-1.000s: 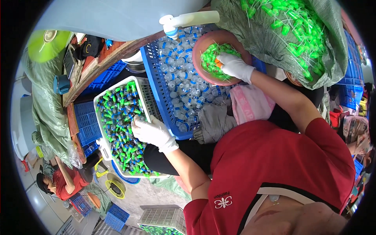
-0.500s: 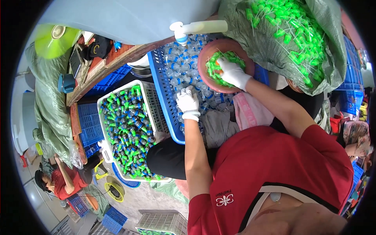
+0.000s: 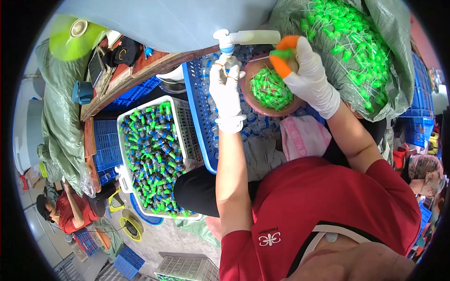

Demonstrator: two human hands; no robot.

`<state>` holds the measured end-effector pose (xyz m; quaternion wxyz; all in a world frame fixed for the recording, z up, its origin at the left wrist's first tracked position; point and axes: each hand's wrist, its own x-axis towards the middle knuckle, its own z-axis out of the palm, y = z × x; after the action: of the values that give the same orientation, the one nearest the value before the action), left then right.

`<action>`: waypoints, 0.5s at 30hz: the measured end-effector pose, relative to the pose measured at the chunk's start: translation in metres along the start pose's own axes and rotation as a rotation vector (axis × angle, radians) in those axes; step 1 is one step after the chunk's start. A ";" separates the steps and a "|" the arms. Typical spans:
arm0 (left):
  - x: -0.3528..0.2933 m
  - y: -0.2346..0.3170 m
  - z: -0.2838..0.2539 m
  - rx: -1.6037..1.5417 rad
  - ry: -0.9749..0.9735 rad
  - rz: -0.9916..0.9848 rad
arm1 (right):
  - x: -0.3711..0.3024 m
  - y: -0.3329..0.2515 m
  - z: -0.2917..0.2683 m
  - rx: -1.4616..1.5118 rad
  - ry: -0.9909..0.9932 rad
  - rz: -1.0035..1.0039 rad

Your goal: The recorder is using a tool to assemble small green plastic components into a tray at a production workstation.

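1 head view, taken from the left of 2 fisheye cameras worn side by side. Aimed down; picture upright. Red shirt (image 3: pixel 328 201) seen near at lower right; left hand (image 3: pixel 227 89) and right hand (image 3: pixel 309 77) framed close, above centre; floor (image 3: pixel 159 241) seen farther off at lower left. Field bounded by a black rim; straight edges bent toward it.

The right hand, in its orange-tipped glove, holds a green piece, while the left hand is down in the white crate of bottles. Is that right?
Not quite: the left hand isn't in the white crate. The head view shows it just below the white tap. The right hand, in its orange-tipped glove, does hold a green piece.
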<state>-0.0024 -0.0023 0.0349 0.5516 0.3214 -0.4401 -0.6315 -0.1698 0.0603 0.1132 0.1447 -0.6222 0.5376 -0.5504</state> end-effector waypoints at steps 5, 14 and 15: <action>0.000 -0.008 0.001 -0.016 0.009 0.112 | 0.013 -0.003 -0.006 -0.281 -0.046 -0.047; 0.004 -0.015 -0.005 0.035 -0.012 0.139 | 0.009 0.005 -0.003 -0.316 -0.097 -0.048; 0.004 -0.016 -0.005 0.031 -0.010 0.137 | 0.010 0.005 -0.003 -0.315 -0.097 -0.048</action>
<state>-0.0053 -0.0075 0.0187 0.5862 0.2959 -0.4734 -0.5871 -0.1767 0.0515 0.1152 0.0578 -0.6757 0.5945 -0.4320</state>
